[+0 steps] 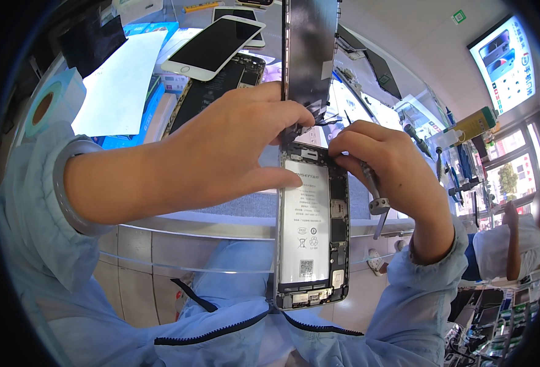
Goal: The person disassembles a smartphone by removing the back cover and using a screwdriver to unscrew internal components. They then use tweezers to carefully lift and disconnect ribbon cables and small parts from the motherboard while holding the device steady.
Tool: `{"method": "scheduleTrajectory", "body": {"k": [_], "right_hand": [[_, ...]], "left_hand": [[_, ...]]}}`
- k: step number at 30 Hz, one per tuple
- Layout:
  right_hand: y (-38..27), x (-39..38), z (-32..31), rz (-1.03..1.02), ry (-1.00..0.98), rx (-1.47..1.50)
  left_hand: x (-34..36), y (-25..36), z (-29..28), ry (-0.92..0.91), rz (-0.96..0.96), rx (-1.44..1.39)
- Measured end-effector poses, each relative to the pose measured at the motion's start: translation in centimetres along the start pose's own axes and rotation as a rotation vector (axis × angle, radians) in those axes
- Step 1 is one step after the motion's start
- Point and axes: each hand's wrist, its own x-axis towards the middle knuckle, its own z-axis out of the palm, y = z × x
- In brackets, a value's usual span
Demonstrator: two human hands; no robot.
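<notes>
An opened phone stands out over the near edge of the counter, its white battery facing up. The detached-side screen is raised upright at the phone's far end. My left hand is closed around the lower part of the screen, its thumb extended over the battery. My right hand pinches at the phone's upper right corner, beside the dark flex cable. A slim metal precision screwdriver with a round end lies within its curled fingers. Its tip and the fingertips' exact contact are hidden.
Beyond my left hand, a white phone rests across another opened phone. White paper and a tape roll lie at the left. A yellow-green bottle is at the right; another person is farther right.
</notes>
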Motion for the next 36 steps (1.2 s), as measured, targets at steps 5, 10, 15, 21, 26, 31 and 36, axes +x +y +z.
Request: {"method": "scheduleTrajectory", "body": {"k": [5, 10, 15, 21, 26, 31, 36], "right_hand": [[1.3, 1.3, -1.0, -0.142, -0.144, 0.018], [2.1, 1.4, -1.0, -0.213, -0.160, 0.043], [2.3, 1.5, -0.8, -0.231, -0.127, 0.104], [2.7, 1.0, -0.5, -0.210, -0.004, 0.125], [3.8, 0.8, -0.4, -0.200, 0.049, 0.223], [5.4, 0.2, -0.7, -0.077, 0.086, 0.366], [6.1, -0.4, -1.2, -0.058, 0.111, 0.348]], "left_hand": [[0.1, 0.3, -0.1, -0.003, -0.034, 0.014], [0.3, 0.4, 0.0, 0.004, -0.023, -0.020], [0.1, 0.7, -0.3, -0.011, -0.073, 0.026], [0.2, 0.7, -0.3, -0.013, -0.086, 0.023], [0.3, 0.6, -0.2, -0.022, -0.097, 0.005], [0.4, 0.7, -0.4, -0.049, -0.137, -0.018], [0.4, 0.9, -0.4, -0.078, -0.193, -0.054]]}}
